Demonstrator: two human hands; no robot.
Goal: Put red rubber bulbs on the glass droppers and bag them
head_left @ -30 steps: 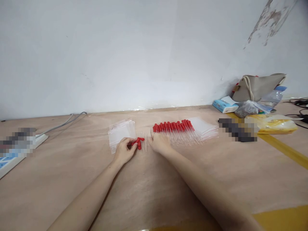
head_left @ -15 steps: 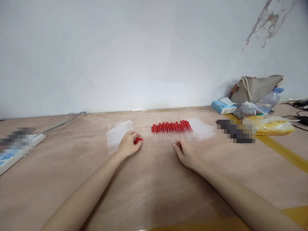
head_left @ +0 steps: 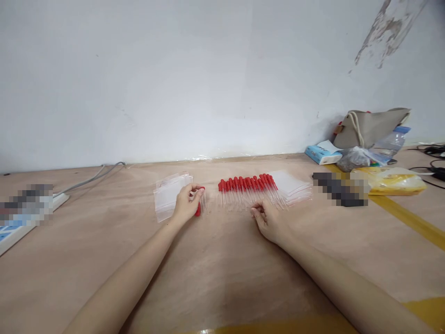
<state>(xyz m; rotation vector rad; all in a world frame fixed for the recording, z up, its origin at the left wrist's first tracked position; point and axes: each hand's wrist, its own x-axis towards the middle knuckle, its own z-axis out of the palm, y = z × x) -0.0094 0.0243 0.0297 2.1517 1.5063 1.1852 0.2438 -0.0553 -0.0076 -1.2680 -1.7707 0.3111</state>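
My left hand (head_left: pixel 187 202) is closed in a pinch on the red bulb of a dropper (head_left: pixel 204 200), whose clear thin tube points down. Beneath that hand shows another red bulb (head_left: pixel 198 210), mostly covered by my fingers. To the right lies a row of several droppers (head_left: pixel 247 184), red bulbs away from me and clear tubes towards me. My right hand (head_left: pixel 267 219) rests by the tube ends of this row, fingertips pressed together; whether anything is between them I cannot make out. Clear zip bags (head_left: pixel 166 197) lie just left of my left hand.
A stack of white slips or bags (head_left: pixel 290 185) lies right of the row. Farther right are a blue tissue pack (head_left: pixel 323 153), a yellow packet (head_left: pixel 392 182), a beige bag (head_left: pixel 375 127) and black cables (head_left: pixel 434 150). A power strip (head_left: pixel 34 227) sits at left.
My left hand has lifted slightly and now pinches a dropper by its red bulb, its tube hanging down. My right hand has hardly moved.
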